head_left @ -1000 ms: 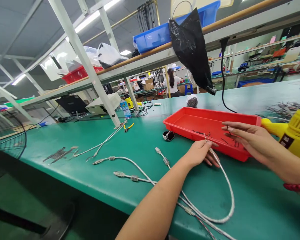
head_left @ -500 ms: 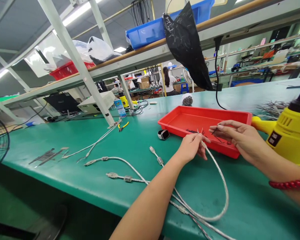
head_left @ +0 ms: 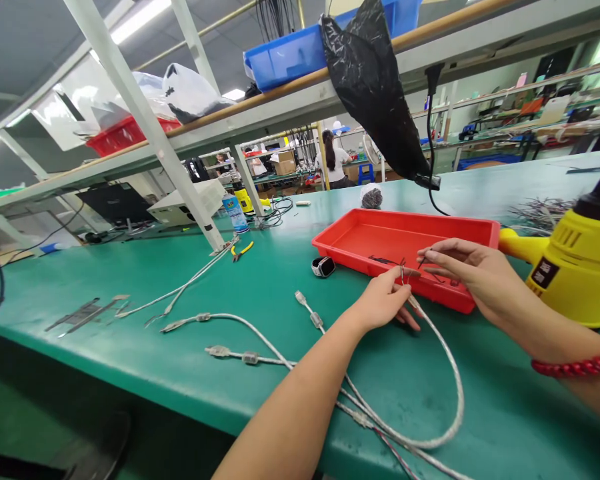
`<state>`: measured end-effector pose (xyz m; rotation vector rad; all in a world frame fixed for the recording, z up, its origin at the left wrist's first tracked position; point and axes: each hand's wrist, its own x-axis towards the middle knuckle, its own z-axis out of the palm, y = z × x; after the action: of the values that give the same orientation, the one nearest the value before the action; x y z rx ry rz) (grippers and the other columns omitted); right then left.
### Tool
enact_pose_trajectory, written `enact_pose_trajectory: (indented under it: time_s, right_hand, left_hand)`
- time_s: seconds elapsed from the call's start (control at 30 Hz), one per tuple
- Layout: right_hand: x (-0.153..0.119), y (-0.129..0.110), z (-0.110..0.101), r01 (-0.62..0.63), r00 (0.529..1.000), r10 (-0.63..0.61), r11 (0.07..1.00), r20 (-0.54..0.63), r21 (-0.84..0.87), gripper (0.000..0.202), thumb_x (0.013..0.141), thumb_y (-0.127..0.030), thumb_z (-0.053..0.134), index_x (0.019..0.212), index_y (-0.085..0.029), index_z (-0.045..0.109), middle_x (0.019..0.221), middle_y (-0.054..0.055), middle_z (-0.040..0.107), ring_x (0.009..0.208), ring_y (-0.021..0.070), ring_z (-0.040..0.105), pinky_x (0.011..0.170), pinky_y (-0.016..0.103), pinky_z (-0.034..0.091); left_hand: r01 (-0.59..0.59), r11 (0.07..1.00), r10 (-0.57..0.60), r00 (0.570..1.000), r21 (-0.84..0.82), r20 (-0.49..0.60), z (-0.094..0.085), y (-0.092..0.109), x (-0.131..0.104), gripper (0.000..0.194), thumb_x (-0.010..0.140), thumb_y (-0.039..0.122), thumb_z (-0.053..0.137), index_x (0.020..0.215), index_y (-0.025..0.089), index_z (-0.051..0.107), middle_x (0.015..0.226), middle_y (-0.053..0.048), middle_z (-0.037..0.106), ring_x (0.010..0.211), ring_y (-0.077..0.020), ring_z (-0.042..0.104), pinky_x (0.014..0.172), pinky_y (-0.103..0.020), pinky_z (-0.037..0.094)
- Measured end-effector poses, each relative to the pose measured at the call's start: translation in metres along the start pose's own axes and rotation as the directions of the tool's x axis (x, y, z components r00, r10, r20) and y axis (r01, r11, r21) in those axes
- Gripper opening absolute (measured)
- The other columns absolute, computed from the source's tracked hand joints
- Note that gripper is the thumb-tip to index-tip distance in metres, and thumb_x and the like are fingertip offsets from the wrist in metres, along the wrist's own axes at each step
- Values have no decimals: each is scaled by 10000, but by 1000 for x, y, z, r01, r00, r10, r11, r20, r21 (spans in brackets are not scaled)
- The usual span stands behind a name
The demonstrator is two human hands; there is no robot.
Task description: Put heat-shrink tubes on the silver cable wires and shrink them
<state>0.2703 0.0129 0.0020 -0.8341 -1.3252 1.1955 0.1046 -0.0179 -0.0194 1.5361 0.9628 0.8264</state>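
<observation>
My left hand [head_left: 386,299] pinches the stripped end of a clear-jacketed cable [head_left: 445,357], its thin bare wires poking up past the fingertips. Just right of it, my right hand [head_left: 473,270] holds a short thin dark piece, perhaps tubing, between thumb and forefinger. Both hands are over the front edge of a red tray [head_left: 343,227], where a few small dark pieces [head_left: 383,259] lie. The cable loops down to the bench and joins other silvery cables, one with a USB-type plug [head_left: 300,298] and a ferrite lump [head_left: 316,321].
A yellow heat gun [head_left: 563,267] stands right of the tray, near a bundle of wires [head_left: 543,212]. A smartwatch [head_left: 323,267] lies at the tray's left corner. Yellow-handled pliers [head_left: 242,251] and metal tweezers [head_left: 93,317] are further left. A black bag [head_left: 375,93] hangs from the shelf.
The left fingers have shifted on the cable's end, and its wires sit closer to the dark piece in my right hand. The camera view has turned slightly.
</observation>
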Motion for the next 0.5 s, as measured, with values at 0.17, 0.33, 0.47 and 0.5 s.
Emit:
enact_pose_trajectory:
  time_s: [0.17, 0.33, 0.47, 0.5]
  right_hand:
    - [-2, 1, 1, 17, 999, -20, 995, -31, -93, 290, 632, -403, 778, 786, -191, 655, 839, 38, 660, 819, 182, 612, 735, 272, 534]
    - [-3, 3, 4, 49, 993, -64, 987, -97, -152, 271, 634, -384, 767, 773, -179, 658, 802, 51, 669, 800, 190, 627, 723, 287, 551]
    - [-2, 4, 5, 74, 988, -95, 984, -123, -165, 246, 662, -380, 738, 767, -189, 624, 791, 37, 659, 796, 177, 622, 705, 271, 554]
    - [-2, 5, 5, 73, 989, -91, 985, -113, -158, 244, 670, -381, 732, 771, -192, 614, 786, 33, 650, 791, 176, 618, 686, 270, 559]
  left_hand:
    - [-15, 999, 14, 1000, 51, 16, 0, -1, 1, 349, 931, 195, 309, 1259, 180, 425, 750, -35, 651, 506, -112, 652, 489, -172, 435]
    - [-28, 995, 26, 999, 92, 23, -2, -1, 1, 350, 939, 192, 283, 1258, 202, 427, 767, -40, 662, 542, -117, 663, 497, -173, 438]
    - [-27, 997, 25, 999, 73, 25, -2, 0, 1, 365, 933, 182, 286, 1269, 208, 425, 756, -32, 657, 539, -119, 662, 492, -176, 442]
    - [-26, 998, 25, 999, 61, 26, -2, 0, 1, 368, 932, 181, 289, 1272, 211, 427, 754, -30, 656, 539, -120, 662, 495, -179, 446]
